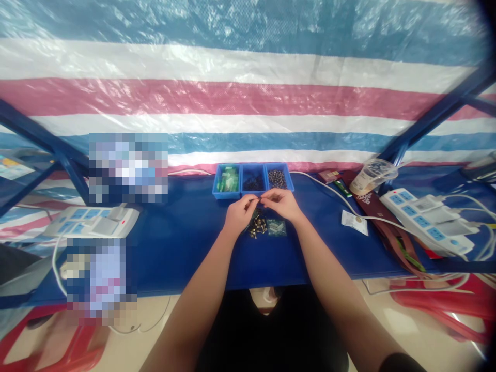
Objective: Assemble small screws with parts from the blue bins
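My left hand [241, 213] and my right hand [284, 205] meet over the table in front of the bins, fingertips pinched together. A tiny dark piece seems to sit between them, too small to name. Below them lies a loose pile of brass-coloured screw-like parts [257, 226]. Beside the pile, under my right hand, is a small clear plastic bag [276, 228] with pale parts inside. Just beyond my hands stand three joined blue bins [228, 195]. The left one holds green-tinted plastic bags [228, 180], the middle one small dark pieces [253, 182], the right one small metal parts [277, 179].
A power strip [420, 219] with plugs and white cables lies on the right of the blue table [174, 248], near a plastic cup [372, 175], a brown bag [382, 219] and a white packet [354, 222]. Another power strip [93, 221] lies left, between blurred-out patches.
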A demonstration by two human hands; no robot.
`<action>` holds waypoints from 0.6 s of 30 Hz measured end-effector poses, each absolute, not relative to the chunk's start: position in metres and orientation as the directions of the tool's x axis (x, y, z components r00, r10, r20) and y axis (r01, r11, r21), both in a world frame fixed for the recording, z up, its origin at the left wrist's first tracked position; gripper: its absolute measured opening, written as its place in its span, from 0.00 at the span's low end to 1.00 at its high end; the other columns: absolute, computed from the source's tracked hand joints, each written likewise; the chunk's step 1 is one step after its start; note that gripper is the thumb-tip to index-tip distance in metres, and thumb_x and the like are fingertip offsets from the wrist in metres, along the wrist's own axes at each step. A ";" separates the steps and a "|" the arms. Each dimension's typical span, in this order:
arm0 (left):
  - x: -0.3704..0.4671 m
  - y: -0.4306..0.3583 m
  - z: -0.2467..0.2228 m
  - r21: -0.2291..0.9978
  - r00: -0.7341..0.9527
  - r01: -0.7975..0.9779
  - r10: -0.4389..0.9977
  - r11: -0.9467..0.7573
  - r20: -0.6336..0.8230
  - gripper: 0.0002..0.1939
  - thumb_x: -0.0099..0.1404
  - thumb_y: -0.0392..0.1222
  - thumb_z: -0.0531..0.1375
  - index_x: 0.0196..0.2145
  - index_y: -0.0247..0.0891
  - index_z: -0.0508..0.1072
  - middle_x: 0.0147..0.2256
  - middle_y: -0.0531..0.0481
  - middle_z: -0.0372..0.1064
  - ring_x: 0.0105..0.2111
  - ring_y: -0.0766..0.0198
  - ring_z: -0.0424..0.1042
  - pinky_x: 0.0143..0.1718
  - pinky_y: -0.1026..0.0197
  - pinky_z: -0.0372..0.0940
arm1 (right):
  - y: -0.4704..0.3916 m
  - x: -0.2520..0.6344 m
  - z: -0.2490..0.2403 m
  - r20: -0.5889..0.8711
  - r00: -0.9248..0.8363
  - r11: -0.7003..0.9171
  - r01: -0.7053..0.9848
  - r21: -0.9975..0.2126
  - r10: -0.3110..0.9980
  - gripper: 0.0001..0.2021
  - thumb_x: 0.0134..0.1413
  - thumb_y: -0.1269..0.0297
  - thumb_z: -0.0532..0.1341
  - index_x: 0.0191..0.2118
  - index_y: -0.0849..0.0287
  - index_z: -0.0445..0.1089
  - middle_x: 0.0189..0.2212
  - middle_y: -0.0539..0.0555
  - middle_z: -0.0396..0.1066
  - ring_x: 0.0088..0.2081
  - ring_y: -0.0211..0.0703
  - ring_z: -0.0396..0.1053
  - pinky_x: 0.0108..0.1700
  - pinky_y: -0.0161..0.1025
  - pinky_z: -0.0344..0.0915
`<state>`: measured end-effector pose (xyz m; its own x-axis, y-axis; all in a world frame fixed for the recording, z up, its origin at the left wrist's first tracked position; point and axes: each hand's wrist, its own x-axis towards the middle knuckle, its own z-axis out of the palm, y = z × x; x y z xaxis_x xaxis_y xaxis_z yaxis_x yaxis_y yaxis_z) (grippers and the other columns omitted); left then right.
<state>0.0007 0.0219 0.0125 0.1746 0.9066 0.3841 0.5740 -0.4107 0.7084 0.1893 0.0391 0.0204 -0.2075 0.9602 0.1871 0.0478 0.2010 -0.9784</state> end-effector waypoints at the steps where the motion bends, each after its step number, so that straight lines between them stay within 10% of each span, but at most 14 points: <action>1: 0.001 0.022 0.012 0.707 0.178 0.576 0.907 -0.410 0.382 0.14 0.69 0.50 0.53 0.42 0.41 0.75 0.24 0.56 0.69 0.22 0.71 0.65 0.29 0.67 0.59 | 0.039 0.189 0.021 0.185 -0.208 0.198 0.045 -0.979 0.961 0.15 0.45 0.54 0.70 0.36 0.59 0.75 0.29 0.54 0.76 0.28 0.40 0.73 0.34 0.39 0.71; 18: 0.000 0.023 0.010 0.692 0.197 0.583 0.901 -0.426 0.388 0.15 0.70 0.49 0.53 0.44 0.40 0.75 0.29 0.53 0.73 0.25 0.70 0.67 0.31 0.68 0.60 | 0.038 0.189 0.022 0.175 -0.205 0.187 0.043 -0.981 0.963 0.16 0.45 0.54 0.70 0.36 0.60 0.75 0.28 0.53 0.76 0.27 0.39 0.72 0.33 0.38 0.71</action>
